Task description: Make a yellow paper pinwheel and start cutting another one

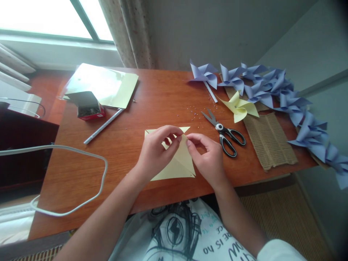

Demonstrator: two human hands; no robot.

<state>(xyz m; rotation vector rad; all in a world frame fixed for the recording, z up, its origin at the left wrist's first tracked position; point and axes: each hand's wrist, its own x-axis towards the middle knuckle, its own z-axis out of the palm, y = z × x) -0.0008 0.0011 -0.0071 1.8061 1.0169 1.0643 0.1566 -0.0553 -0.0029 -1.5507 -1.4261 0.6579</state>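
A pale yellow paper square (179,165), cut into corner flaps, lies on the wooden table (114,159) in front of me. My left hand (156,150) rests over its left half and pinches a flap tip at the centre. My right hand (208,157) meets it from the right, its fingertips pinching the same folded tips together. One yellow corner (185,129) pokes out beyond the fingers.
Black-handled scissors (224,132) lie just right of my hands. A finished yellow pinwheel (239,107), several blue pinwheels (272,88) and corrugated cardboard (269,139) fill the right side. At the left lie a white stick (104,125), a small red box (88,107), yellow sheets (108,85) and a white cable (81,154).
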